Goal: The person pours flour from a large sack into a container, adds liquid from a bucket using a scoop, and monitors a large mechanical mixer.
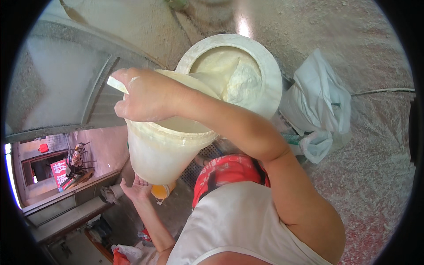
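Note:
A large white plastic bucket [162, 152] is tilted with its mouth towards a round white tub [272, 82]. My right hand [145, 96] reaches across from the right and is closed on the bucket's rim, where a white strip sticks out past the fingers. My left hand [137, 190] is palm up at the bucket's bottom edge, thumb apart; the bucket partly hides its fingers, so I cannot tell how firmly it bears on it. A heap of white powder [245, 84] lies at the tub's mouth, beside the bucket's far rim. My right forearm covers part of the bucket's opening.
A white plastic sack [318, 96] stands right of the tub on a powder-dusted floor [367, 185]. A hose or cable [381, 91] runs from it. An orange-yellow pail [162, 190] sits beyond my left hand. At left are a grey metal panel [63, 82] and a ledge [73, 212].

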`<state>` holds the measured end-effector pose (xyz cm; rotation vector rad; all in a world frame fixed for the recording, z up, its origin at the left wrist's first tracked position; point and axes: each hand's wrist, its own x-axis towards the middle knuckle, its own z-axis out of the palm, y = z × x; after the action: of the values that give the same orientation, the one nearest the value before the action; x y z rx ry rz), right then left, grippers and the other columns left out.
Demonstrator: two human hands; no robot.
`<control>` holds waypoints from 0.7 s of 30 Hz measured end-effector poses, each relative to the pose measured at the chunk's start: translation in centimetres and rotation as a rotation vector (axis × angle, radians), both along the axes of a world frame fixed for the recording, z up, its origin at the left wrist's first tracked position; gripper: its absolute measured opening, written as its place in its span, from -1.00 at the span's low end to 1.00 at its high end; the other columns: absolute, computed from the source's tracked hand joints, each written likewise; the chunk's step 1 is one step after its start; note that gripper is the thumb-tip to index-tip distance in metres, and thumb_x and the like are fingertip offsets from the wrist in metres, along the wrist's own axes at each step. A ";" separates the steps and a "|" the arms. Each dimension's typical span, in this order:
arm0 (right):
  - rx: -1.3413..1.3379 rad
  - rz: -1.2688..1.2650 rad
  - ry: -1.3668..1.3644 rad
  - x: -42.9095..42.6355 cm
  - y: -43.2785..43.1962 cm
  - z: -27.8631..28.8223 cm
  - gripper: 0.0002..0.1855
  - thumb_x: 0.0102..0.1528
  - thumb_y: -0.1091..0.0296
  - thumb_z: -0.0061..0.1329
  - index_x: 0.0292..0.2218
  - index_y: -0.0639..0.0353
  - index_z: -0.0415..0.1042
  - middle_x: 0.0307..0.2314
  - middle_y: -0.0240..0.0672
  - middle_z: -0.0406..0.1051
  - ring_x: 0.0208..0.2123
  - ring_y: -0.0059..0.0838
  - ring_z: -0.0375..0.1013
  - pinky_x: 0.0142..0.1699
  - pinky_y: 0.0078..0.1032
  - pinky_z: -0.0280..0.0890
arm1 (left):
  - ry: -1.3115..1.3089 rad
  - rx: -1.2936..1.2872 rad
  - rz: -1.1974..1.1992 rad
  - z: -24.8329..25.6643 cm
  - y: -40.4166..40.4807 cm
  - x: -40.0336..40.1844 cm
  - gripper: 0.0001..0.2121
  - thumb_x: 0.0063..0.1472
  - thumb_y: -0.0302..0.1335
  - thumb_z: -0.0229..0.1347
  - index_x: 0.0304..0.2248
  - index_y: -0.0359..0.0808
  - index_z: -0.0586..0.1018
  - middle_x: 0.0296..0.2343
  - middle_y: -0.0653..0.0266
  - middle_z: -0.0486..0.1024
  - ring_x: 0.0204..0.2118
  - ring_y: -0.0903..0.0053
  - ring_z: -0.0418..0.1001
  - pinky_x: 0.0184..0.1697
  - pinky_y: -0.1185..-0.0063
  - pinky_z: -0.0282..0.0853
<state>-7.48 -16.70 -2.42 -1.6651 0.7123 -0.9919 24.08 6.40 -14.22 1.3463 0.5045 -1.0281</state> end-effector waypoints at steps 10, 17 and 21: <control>0.021 0.037 0.056 -1.2 0.2 0.3 -0.41 -0.01 0.30 -0.07 0.01 0.52 0.30 -0.16 0.24 0.42 -0.10 0.09 0.44 0.02 -0.27 0.32 | -0.012 -0.006 -0.034 0.8 0.3 0.3 -0.21 0.03 0.12 0.05 0.04 -0.43 0.37 0.01 0.16 0.43 0.10 0.36 0.34 0.20 0.17 0.13; 0.044 0.075 0.058 -1.3 1.5 0.1 -0.34 0.02 0.30 -0.07 0.09 0.54 0.19 -0.08 0.24 0.38 -0.01 0.06 0.40 0.10 -0.31 0.27 | -0.008 -0.016 -0.089 1.3 0.7 -0.4 -0.23 0.04 0.09 0.05 0.07 -0.41 0.37 0.04 0.16 0.41 0.14 0.35 0.32 0.26 0.13 0.00; 0.021 0.072 0.043 -1.8 1.9 0.2 -0.34 0.02 0.32 -0.08 0.10 0.54 0.17 -0.08 0.26 0.37 -0.01 0.08 0.39 0.11 -0.30 0.26 | -0.006 -0.036 -0.080 1.4 0.7 -0.3 -0.24 0.05 0.07 0.06 0.07 -0.42 0.38 0.05 0.16 0.42 0.14 0.35 0.32 0.27 0.14 -0.02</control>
<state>-9.26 -14.76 -2.25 -1.6862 0.6838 -0.8975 23.74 7.11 -12.78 1.3465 0.4290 -1.0939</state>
